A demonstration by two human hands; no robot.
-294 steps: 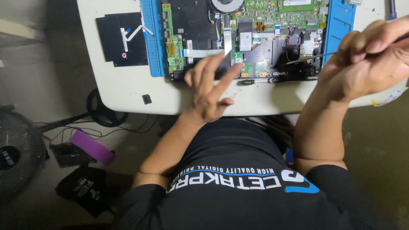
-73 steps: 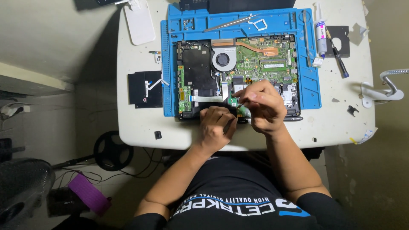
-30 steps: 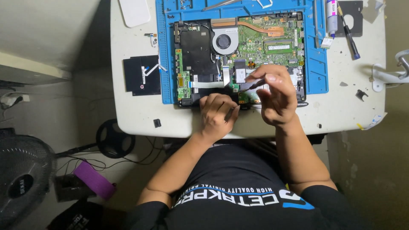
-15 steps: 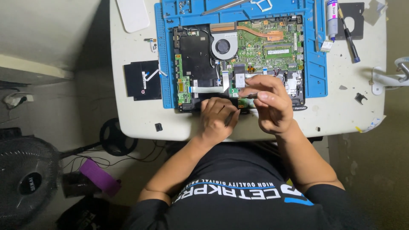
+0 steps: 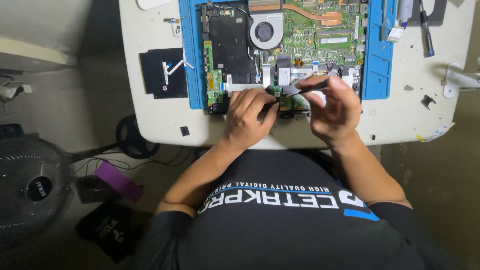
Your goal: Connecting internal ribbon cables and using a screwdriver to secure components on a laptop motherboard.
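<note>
**A:** Looking down from the head camera, the only view we have: an opened laptop (image 5: 280, 55) lies on a blue mat (image 5: 372, 75) on a pale table (image 5: 150, 120), its bottom cover off, so the fan (image 5: 265, 32), the copper pipe (image 5: 310, 12) and the green board (image 5: 325, 37) are all bare.

**B:** And the hands?

**A:** Both are at the near edge of the laptop. The right hand (image 5: 335, 112) pinches a thin dark tool (image 5: 307, 89), held nearly level, tip pointing toward the other hand. The left hand (image 5: 247, 117) is curled, fingertips pressed down on the small parts by the near edge (what sits under them I cannot tell; the fingers hide it).

**B:** How far along does it look?

**A:** I'd judge it midway. The cover is off and a black square panel (image 5: 164, 73) lies apart on the table, left of the mat. The fan, the board and the flat ribbon cables are in place, so most of the inside appears not yet taken out.

**B:** Anything else nearby?

**A:** A dark pen-like tool (image 5: 426, 30) lies right of the mat, and a floor fan (image 5: 32, 187) stands below the table.
</note>
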